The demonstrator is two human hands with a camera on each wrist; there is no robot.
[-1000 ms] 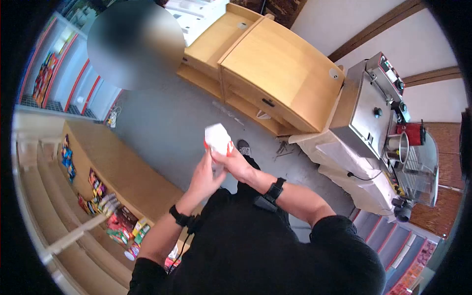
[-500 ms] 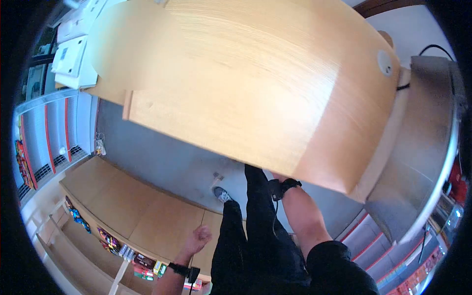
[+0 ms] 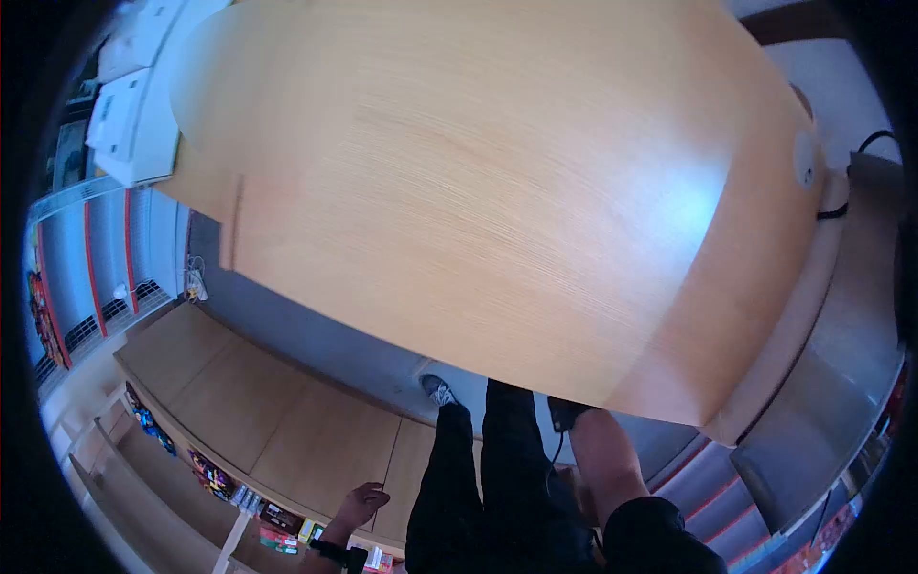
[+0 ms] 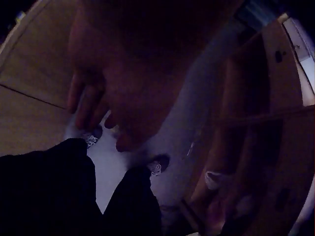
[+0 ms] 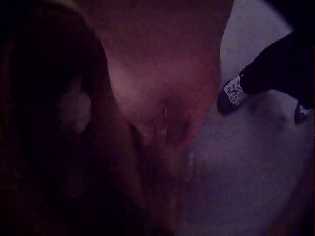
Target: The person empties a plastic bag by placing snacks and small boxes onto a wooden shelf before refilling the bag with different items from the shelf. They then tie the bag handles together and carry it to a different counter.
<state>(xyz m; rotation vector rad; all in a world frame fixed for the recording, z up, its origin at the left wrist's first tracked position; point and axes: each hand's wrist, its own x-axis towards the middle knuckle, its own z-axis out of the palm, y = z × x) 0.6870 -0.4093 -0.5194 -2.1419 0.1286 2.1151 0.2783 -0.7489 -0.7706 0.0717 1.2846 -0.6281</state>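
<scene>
A big light-wood counter top (image 3: 478, 191) fills most of the head view. My right forearm (image 3: 604, 457) reaches under its near edge, which hides the hand there. In the dark right wrist view my right hand (image 5: 162, 98) shows only dimly, next to a pale blur (image 5: 74, 110); whether it holds anything is unclear. My left hand (image 3: 361, 499) hangs at my side, fingers relaxed and empty, beside a low wooden display counter (image 3: 287, 421). The left wrist view shows that hand (image 4: 108, 98) above the grey floor and my shoes (image 4: 156, 164).
Colourful snack packs (image 3: 215, 474) line the shelves under the low counter at the lower left. White boxes (image 3: 124, 124) lie at the upper left. A metal appliance (image 3: 832, 383) stands to the right of the wooden top. Between the counters runs grey floor (image 3: 316, 335).
A second ago both hands held a white and red carton at chest height. Since then I leaned over the counter, the left hand dropped, the right arm went under the top, and the carton is out of sight.
</scene>
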